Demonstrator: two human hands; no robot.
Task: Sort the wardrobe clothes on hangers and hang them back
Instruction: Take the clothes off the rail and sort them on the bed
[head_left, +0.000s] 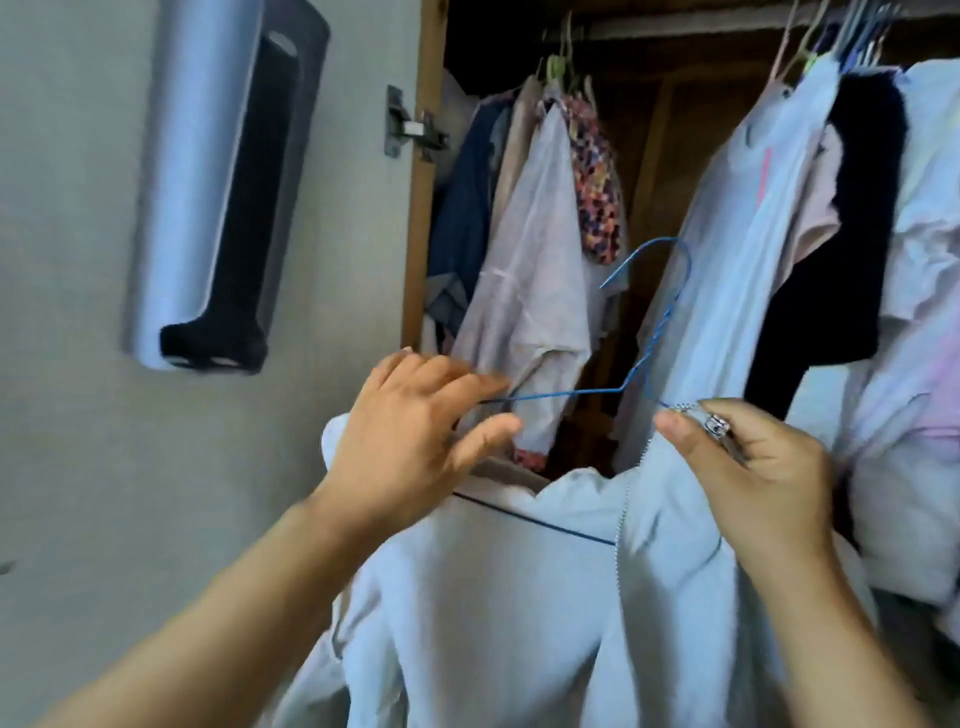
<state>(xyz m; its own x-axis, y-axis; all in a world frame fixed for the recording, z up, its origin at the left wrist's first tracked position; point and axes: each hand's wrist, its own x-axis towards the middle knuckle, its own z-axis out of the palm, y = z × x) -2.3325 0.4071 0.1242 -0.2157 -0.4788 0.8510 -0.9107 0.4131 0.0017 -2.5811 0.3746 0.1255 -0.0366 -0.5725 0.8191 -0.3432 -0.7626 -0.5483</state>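
- I see a pale blue zip-up top (519, 597) held up in front of the open wardrobe (423, 208), low in the middle of the view
- A thin blue wire hanger (655, 332) sits inside the top, and its hook sticks up above the collar, not on the rail
- The hanger's bottom bar shows as a dark line across the open front of the top
- The left hand (410, 436) is at the left shoulder of the top, where the hanger's arm ends
- Its fingers (483, 387) are stretched out and a bit spread, touching the wire and the cloth, not curled round them
- The right hand (748, 467) is at the right side of the collar, by the zip
- Its thumb and fingers are curled and pinch the shiny zip pull (717, 425) and the collar edge
- The rail (675, 26) runs along the top edge of the wardrobe
- A bunch of clothes hangs at the left end of the rail: a dark blue one (462, 208), a light one (535, 270) and a spotty bright one (597, 182)
- More clothes hang at the right end, mostly white, with one black one (852, 218) among them
- Between the two bunches there is a gap, and the hanger's hook is in front of it
- The wardrobe door (337, 260) stands open on the left, with a metal hinge (410, 124) at its edge
- A silver and black thing (228, 182) is fixed on the door
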